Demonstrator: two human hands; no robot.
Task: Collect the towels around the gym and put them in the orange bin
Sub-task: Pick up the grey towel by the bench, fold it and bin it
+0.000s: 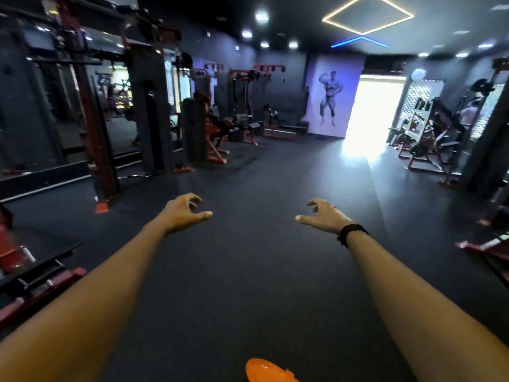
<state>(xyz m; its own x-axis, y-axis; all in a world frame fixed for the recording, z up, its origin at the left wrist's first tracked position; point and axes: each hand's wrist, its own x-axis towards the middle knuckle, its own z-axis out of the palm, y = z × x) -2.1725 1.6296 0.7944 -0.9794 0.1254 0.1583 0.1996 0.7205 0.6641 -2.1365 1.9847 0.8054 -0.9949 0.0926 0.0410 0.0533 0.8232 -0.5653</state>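
Orange bin [268,372] edge, perhaps; both arms outstretched, fingers [192,201] loosely curled

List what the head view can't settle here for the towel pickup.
- Orange bin: cut off by the bottom edge, contents unseen.
- Towels: none identifiable; the machines are dark and blurred.
- Doorway: glare washes out what lies beyond.
- Left hand and right hand: empty.

Dim gym; doorway [377,106] glare blown out; edges warped, blurred.

The orange bin [268,372] is cut off by the bottom edge, and the far machines [429,133] are blurred
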